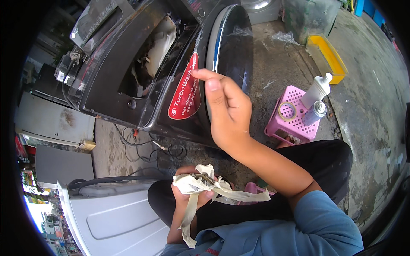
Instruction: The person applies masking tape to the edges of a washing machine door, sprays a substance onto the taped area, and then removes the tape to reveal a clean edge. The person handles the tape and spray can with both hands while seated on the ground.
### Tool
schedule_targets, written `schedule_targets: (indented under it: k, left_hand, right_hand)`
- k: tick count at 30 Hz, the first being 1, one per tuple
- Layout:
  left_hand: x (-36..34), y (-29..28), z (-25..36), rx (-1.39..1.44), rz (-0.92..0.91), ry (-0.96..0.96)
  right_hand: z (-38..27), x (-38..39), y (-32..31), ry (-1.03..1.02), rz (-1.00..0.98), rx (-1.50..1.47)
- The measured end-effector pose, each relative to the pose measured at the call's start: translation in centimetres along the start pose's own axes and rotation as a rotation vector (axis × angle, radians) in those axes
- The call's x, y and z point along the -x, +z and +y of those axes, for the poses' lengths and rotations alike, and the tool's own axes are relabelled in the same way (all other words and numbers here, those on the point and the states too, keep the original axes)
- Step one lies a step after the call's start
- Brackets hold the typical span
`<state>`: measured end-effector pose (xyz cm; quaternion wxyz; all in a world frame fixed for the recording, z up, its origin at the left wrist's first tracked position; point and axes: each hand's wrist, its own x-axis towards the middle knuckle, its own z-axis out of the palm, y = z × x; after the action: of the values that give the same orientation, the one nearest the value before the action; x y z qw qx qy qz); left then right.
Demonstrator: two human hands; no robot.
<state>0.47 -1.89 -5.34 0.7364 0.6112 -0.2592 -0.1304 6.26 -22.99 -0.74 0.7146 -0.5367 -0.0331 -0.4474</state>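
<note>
Up at the centre of the frame, the right hand [232, 109] was right on the action, its index fingertip at the edge of the red sticker [181, 104]! The thumb sat just below that finger and the other fingers were curled in; whether anything was pinched between thumb and finger, you could not tell. That sticker lay on the front of the dark washing machine [104, 79], left of the round door [235, 49] with its shiny rim, and the opening at upper left gaped wide.

Down at lower centre, a firm grip! The left hand [182, 199] was closed around crumpled cream tape [190, 184], and 2 loose strips trailed away, 1 down toward the lower edge, 1 out to the right.

Right of centre stood the pink stool [291, 123], and it was carrying 3 things: a tape roll [280, 112] lying flat, a white bottle [315, 93] and a spray can [314, 114], both upright. Beyond it, at upper right, a yellow tub [338, 70] rested on the ground near a grey bin [309, 19]. Lower left belonged to a big white panel [115, 219], with dark cables [176, 156] looping on the ground above it!
</note>
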Motion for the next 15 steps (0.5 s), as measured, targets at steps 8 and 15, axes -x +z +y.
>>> schedule_targets:
  k: [8,15]
  left_hand:
    - [0.6,-0.4,0.1,0.01,-0.025,-0.01]
    - [0.4,-0.2,0.1,0.018,-0.075,-0.008]
  right_hand:
    - [0.3,1.6,2.7,-0.231,-0.065,0.308]
    - [-0.8,2.9,3.4,-0.207,-0.109,0.344]
